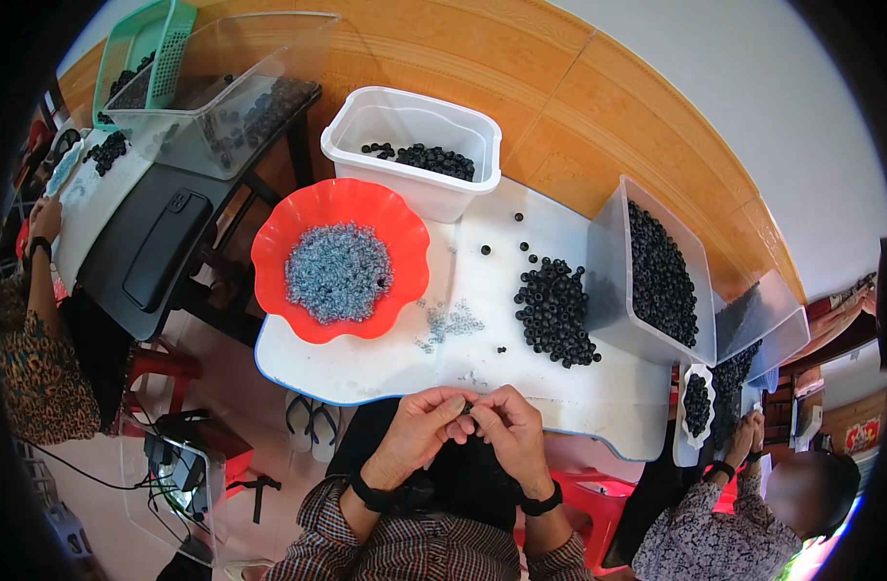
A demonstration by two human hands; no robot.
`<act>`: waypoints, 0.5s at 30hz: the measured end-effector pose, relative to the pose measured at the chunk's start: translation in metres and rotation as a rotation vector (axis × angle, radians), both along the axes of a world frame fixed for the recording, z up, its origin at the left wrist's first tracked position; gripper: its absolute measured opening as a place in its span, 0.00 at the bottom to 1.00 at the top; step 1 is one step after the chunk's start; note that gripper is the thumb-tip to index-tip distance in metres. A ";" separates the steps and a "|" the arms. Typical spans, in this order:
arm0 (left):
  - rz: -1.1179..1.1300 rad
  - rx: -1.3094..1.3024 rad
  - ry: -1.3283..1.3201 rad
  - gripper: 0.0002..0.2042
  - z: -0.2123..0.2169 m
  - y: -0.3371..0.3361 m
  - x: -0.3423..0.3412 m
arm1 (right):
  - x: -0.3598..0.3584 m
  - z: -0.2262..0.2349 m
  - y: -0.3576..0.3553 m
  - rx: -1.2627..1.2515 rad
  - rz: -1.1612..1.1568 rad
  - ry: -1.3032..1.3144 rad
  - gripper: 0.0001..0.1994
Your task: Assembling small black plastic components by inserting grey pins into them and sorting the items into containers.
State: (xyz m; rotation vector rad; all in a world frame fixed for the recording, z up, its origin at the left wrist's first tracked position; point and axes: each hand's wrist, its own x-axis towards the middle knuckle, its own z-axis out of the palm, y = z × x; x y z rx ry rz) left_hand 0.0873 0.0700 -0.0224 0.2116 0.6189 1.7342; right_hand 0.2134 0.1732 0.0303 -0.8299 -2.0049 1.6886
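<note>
My left hand [424, 431] and my right hand [513, 436] meet at the front edge of the white table [346, 373]. Both are closed, fingertips pinching a small black round part [467, 410] between them; its detail is mostly hidden by the fingers. Just beyond my hands, to the right, lies a loose pile of small black round parts [555, 310], with a few strays around it. To the left stands a red wavy-rimmed bowl [405, 228] full of tiny clear bluish pieces [332, 271]. Some of these clear pieces [453, 321] lie scattered beside the bowl.
A white tub [405, 184] with black parts stands at the back, and a clear bin [613, 242] of them tips toward the pile. Co-workers sit at left [46, 358] and right [705, 533]. A black phone [167, 247] lies on the left table. A red stool [598, 508] is below.
</note>
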 end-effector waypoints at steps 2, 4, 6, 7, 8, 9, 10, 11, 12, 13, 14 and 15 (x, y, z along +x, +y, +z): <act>0.006 0.062 -0.136 0.12 -0.005 0.001 0.001 | 0.000 -0.002 0.000 -0.013 -0.011 0.009 0.04; 0.007 0.062 -0.148 0.13 -0.006 0.001 0.001 | 0.000 -0.002 0.000 -0.026 -0.022 0.018 0.04; 0.004 0.064 -0.160 0.13 -0.006 0.002 0.002 | -0.001 -0.002 -0.001 0.011 -0.031 0.043 0.03; 0.010 0.047 -0.125 0.12 -0.004 0.003 0.003 | -0.001 -0.003 -0.002 0.015 -0.035 0.043 0.03; 0.015 0.030 -0.090 0.12 -0.003 0.004 0.004 | -0.001 -0.005 -0.003 0.010 -0.033 0.064 0.03; 0.012 0.033 -0.089 0.12 -0.001 0.003 0.004 | -0.002 -0.006 -0.003 0.006 -0.029 0.087 0.04; 0.020 0.005 -0.035 0.12 -0.001 0.002 0.004 | -0.003 -0.006 -0.003 0.010 -0.031 0.087 0.04; 0.028 -0.023 0.020 0.12 -0.001 0.002 0.003 | -0.004 -0.006 -0.003 0.038 -0.029 0.062 0.04; 0.026 -0.020 0.019 0.12 -0.001 0.002 0.004 | -0.004 -0.005 -0.002 0.067 -0.026 0.036 0.03; 0.048 -0.025 0.012 0.12 -0.001 0.002 0.003 | -0.005 -0.005 0.000 0.071 -0.028 0.035 0.03; 0.072 -0.031 0.004 0.12 -0.001 0.002 0.003 | -0.006 -0.006 0.004 0.117 -0.057 0.022 0.03; 0.071 -0.027 0.004 0.12 -0.001 0.003 0.003 | -0.006 -0.008 0.008 0.163 -0.086 0.010 0.03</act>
